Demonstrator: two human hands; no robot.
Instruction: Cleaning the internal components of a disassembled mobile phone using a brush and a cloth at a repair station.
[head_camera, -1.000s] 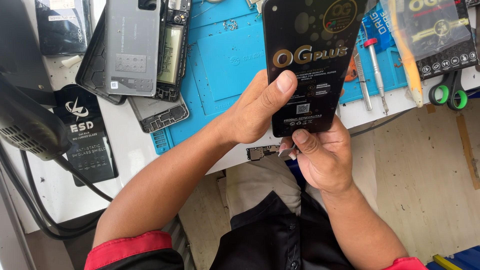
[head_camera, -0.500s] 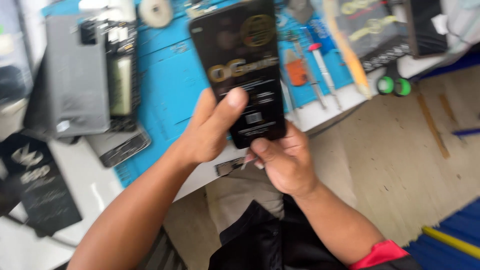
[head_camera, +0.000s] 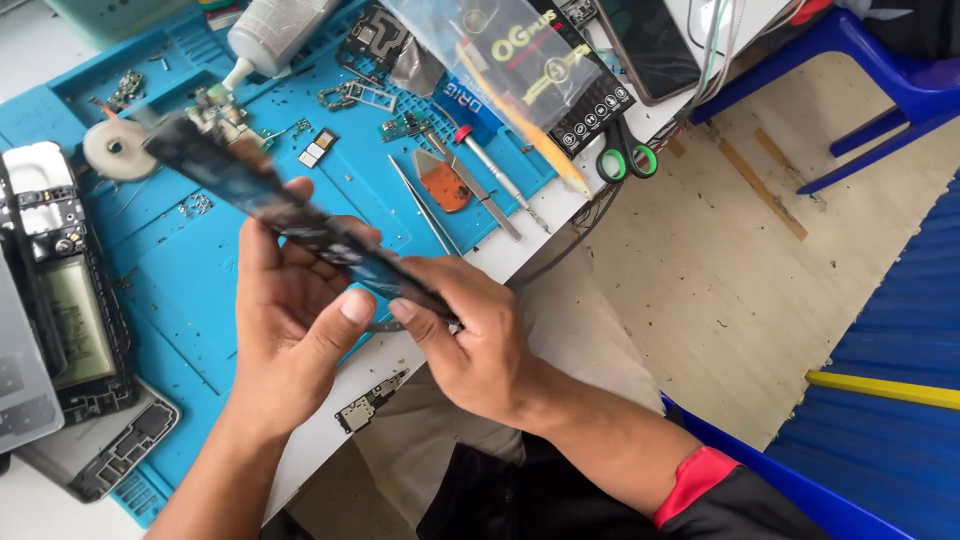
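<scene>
Head view: black flat package (head_camera: 290, 215) between both hands.

Black sleeve (head_camera: 740, 500) (red cuff (head_camera: 690, 482)), bare forearms

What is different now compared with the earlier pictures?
The flat black package has been turned from facing the camera to nearly edge-on, tilted up to the left. The left hand and right hand still grip it over the blue mat.

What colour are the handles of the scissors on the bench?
Green handles on the scissors, seen in the head view.
</scene>
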